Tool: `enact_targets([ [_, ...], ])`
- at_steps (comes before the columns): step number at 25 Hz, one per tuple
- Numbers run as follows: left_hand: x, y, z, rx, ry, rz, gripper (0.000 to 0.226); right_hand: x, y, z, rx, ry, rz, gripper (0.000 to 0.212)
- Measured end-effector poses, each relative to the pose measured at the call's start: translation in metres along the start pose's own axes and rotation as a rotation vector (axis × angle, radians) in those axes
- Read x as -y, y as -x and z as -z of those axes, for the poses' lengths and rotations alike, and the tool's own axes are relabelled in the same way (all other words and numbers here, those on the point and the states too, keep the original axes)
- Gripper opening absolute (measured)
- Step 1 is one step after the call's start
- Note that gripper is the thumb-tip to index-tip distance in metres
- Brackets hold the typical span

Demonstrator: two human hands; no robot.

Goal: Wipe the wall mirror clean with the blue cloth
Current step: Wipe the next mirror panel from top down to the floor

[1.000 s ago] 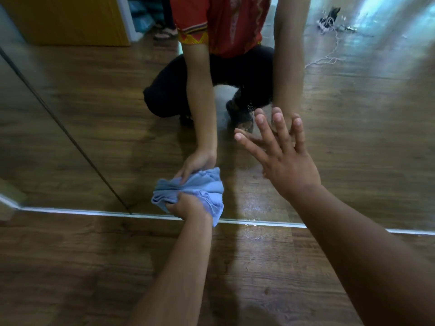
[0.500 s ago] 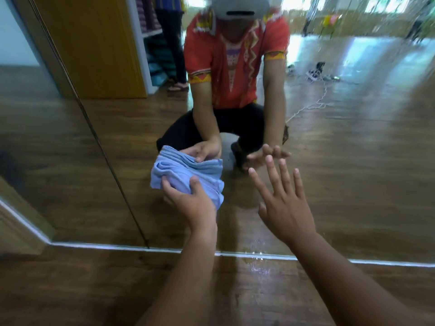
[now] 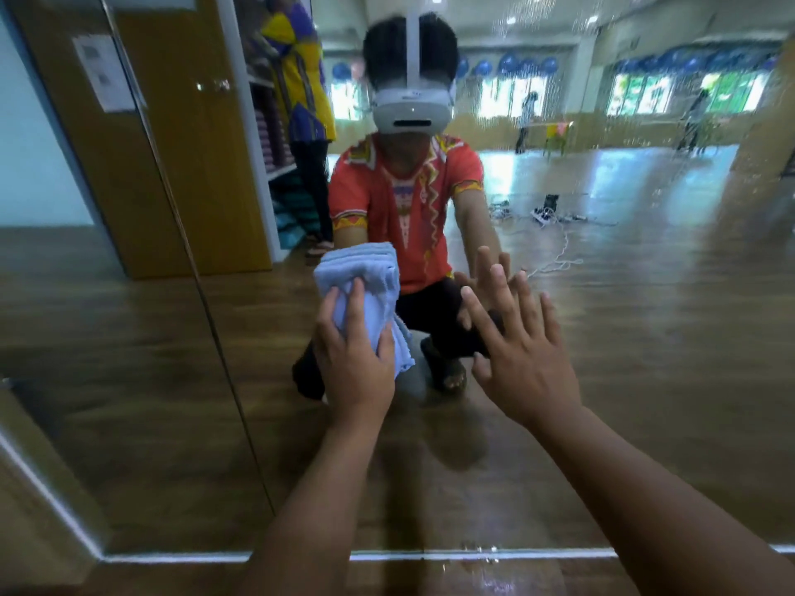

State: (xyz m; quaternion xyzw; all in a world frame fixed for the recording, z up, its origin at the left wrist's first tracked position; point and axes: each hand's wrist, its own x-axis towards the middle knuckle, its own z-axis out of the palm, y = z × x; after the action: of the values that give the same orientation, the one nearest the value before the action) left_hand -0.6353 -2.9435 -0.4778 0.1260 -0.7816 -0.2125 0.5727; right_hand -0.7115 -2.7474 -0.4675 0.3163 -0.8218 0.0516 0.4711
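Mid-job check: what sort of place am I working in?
Likely a dance or exercise studio: a big wall mirror running down to the wood floor, and, reflected in it, blue balls lined up above far windows.

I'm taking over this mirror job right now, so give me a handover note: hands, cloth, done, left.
Left hand: grips the folded blue terry cloth, held against the large wall mirror.
Right hand: open, fingers spread, fingertips at the glass.
Done: unclear how much is wiped.
Left: droplets on the upper right glass and along the bottom edge.
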Motion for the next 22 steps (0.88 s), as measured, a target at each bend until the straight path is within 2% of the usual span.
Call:
enact_targets([
  [5,-0.017,-0.079,0.016,-0.035,-0.356,-0.322,0.062,-0.006,-0.049,0.026,0.034,0.003,-0.109,0.107],
  [9,-0.031,-0.142,0.024,-0.083,-0.506,-0.534,0.064,-0.015,-0.083,0.043,0.098,-0.052,-0.182,0.107],
  [13,-0.026,-0.159,0.016,-0.103,-0.447,-0.561,0.067,-0.013,-0.099,0.045,0.231,-0.08,-0.192,0.109],
  [17,-0.027,-0.157,0.014,-0.084,-0.391,-0.562,0.072,-0.012,-0.099,0.045,0.249,-0.097,-0.217,0.108],
  [22,-0.026,-0.158,0.017,-0.078,-0.352,-0.574,0.075,-0.007,-0.104,0.056,0.389,-0.048,-0.242,0.112],
])
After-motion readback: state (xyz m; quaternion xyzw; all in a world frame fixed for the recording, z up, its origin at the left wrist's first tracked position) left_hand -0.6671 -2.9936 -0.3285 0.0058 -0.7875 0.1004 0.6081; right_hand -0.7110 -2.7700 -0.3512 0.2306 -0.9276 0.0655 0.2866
